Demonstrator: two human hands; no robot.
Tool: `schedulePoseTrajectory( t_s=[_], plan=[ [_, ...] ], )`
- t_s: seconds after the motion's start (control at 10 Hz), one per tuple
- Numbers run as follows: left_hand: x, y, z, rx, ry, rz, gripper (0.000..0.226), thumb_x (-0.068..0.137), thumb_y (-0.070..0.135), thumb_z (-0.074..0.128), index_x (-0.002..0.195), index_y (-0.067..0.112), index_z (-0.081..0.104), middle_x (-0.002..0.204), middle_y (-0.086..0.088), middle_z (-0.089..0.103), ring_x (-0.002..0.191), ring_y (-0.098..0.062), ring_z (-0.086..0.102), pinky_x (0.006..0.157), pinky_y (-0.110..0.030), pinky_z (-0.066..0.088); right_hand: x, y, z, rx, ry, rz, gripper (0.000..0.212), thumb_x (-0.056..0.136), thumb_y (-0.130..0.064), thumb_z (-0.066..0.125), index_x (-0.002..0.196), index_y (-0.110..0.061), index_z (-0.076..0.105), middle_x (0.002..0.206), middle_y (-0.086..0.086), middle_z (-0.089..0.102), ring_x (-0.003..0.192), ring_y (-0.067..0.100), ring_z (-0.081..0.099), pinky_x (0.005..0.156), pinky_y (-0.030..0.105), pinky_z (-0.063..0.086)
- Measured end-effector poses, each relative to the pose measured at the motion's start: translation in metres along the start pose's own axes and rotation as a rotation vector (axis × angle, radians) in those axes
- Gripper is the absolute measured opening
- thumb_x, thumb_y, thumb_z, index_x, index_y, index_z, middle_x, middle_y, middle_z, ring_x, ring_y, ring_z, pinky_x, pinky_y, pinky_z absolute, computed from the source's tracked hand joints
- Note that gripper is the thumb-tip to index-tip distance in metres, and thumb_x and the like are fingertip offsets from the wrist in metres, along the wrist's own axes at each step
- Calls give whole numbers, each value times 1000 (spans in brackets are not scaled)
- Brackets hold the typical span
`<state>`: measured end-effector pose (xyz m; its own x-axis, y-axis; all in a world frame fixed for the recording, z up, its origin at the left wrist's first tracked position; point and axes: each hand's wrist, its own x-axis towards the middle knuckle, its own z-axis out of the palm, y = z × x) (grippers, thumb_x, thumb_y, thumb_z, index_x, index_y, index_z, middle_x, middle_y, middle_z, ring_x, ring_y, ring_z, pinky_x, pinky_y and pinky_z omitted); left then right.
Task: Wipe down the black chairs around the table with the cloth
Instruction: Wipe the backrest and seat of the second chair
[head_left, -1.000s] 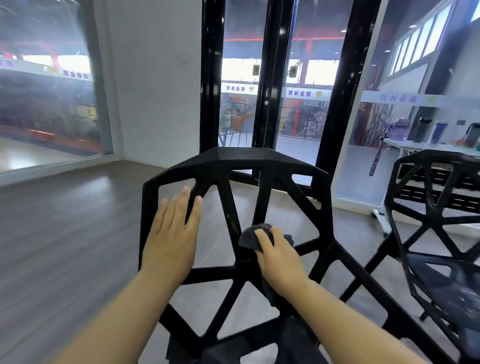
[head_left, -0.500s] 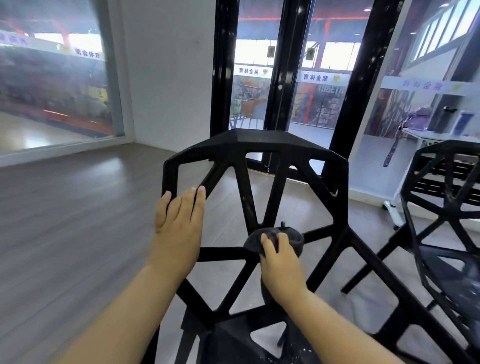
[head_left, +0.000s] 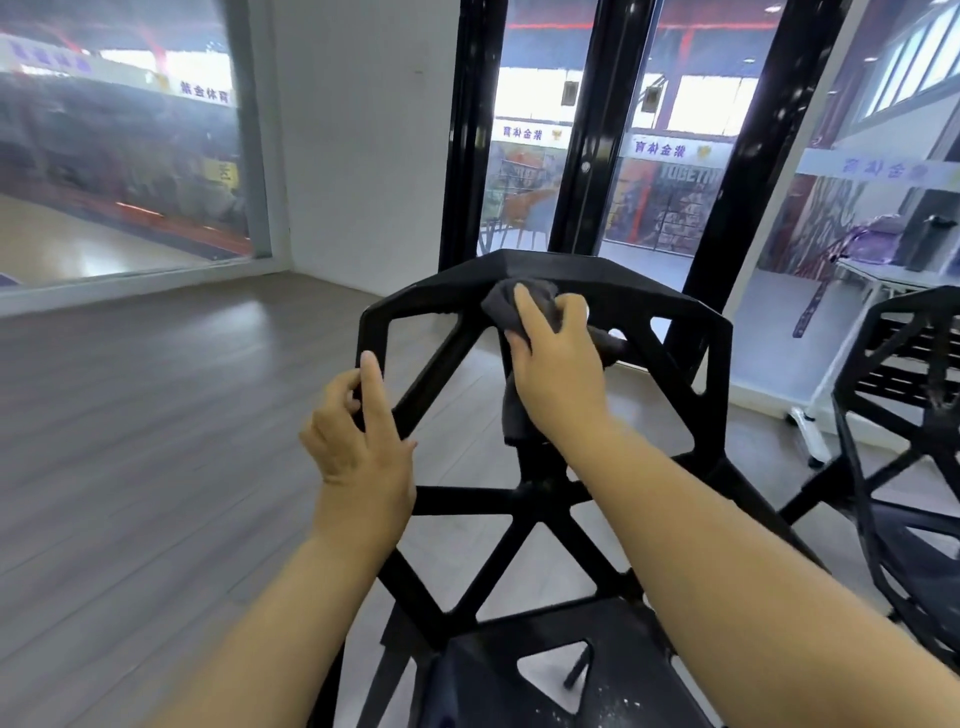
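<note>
Pressing a grey cloth (head_left: 493, 306) against the top rail of the black chair (head_left: 644, 293), the right hand (head_left: 558, 364) has its fingers curled over the bunched fabric. A tail of the cloth hangs down below the palm along a back strut. The left hand (head_left: 358, 441) grips the left side bar of the same backrest, lower and nearer, with the index finger lying straight up along the bar and the other fingers wrapped behind it. The hands are apart, each on its own part of the backrest. The chair's open lattice back is on the far side and its seat is near, at the bottom edge, where pale specks dot the surface. A second chair (head_left: 930, 561) of the same kind stands just to the right. At far right a white table (head_left: 893, 278) carries a purple bag (head_left: 878, 234) and a dark bottle (head_left: 930, 239). Grey wood floor (head_left: 130, 441) spreads to the left, and black door frames (head_left: 597, 156) stand far behind the chair.
</note>
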<state>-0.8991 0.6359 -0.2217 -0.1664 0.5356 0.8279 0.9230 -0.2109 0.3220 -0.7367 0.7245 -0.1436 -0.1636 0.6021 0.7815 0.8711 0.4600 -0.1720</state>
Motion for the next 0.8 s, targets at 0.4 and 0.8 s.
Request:
schedulePoseTrajectory(
  t_s=[0.4, 0.8],
  plan=[
    [4, 4, -8, -299, -175, -281, 79, 91, 30, 58, 149, 14, 7, 150, -11, 31, 130, -27, 42, 93, -36, 45, -154, 52, 25, -39, -236, 89, 50, 70, -8, 82, 117, -4, 65, 100, 19, 55, 52, 30, 55, 39, 32, 48],
    [6, -3, -3, -318, -184, -313, 40, 96, 27, 48, 126, 6, 32, 89, -4, 52, 64, -14, 50, 47, -24, 43, -156, 41, 34, -130, -368, 129, 61, 68, -12, 84, 123, -5, 57, 115, 23, 50, 70, 39, 65, 45, 36, 51]
  ],
)
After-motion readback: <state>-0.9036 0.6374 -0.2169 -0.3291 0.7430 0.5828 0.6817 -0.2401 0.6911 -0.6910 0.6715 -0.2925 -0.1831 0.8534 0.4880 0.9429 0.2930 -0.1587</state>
